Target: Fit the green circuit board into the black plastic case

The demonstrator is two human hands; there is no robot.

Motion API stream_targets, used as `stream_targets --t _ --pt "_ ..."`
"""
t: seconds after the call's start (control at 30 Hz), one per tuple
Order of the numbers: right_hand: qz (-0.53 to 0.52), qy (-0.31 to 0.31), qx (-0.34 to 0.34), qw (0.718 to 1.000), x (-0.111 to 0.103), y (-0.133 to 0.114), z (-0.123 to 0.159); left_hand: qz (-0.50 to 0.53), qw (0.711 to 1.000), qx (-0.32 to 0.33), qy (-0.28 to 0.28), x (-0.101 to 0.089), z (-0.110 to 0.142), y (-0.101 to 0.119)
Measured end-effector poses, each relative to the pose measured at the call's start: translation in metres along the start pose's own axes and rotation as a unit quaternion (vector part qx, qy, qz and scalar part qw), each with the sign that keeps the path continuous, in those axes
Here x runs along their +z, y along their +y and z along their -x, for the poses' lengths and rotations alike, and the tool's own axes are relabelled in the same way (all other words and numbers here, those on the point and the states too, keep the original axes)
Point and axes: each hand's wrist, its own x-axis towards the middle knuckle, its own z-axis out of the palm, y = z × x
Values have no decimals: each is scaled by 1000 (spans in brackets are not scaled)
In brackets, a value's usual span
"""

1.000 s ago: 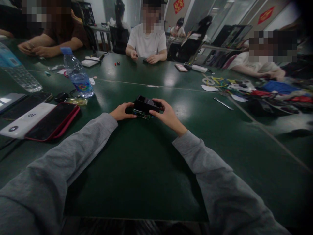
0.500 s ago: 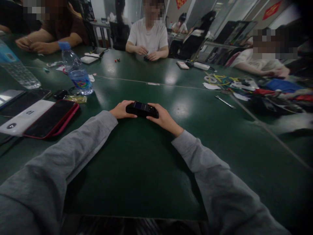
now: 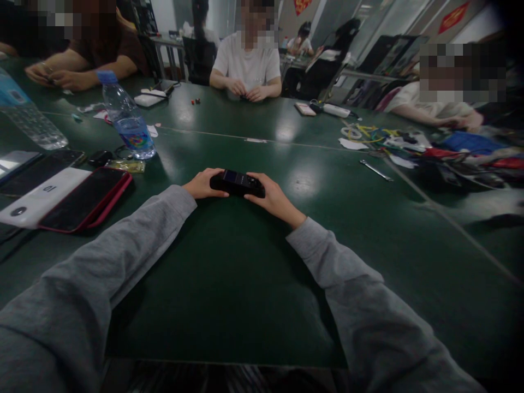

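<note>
A black handheld device [image 3: 237, 183] with a small dark screen and some buttons on top is held at both ends over the green table [image 3: 229, 273]. My left hand [image 3: 203, 184] grips its left end, thumb along the near side. Around the right end my right hand [image 3: 272, 195] is closed, its thumb also on the near side. I cannot tell whether the device rests on the tabletop. Both forearms wear grey sleeves.
On the left lie a red-cased phone [image 3: 88, 199], a white power bank [image 3: 43, 199] and a water bottle [image 3: 129, 120]. A wrench [image 3: 375, 170] lies to the right, near tangled cables [image 3: 376, 134]. Several people sit around, one in a white shirt [image 3: 248, 60] opposite.
My hands and the device have stayed practically still. The hands of the person opposite have shifted slightly.
</note>
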Motion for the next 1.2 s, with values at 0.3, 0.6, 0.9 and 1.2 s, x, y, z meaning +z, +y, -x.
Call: stream_targets --t 0.3,0.6,0.9,1.2 --pt "-13 14 -9 1000 2 3 0 -1 1000 -21 0 0 1 6" --pt "-42 29 -16 999 4 5 1 -1 1000 -11 20 3 0 -1" --pt "-48 18 -4 999 3 3 0 15 1000 8 12 1 0 3" --pt "-59 22 5 998 3 1 0 14 1000 0 13 0 1 8"
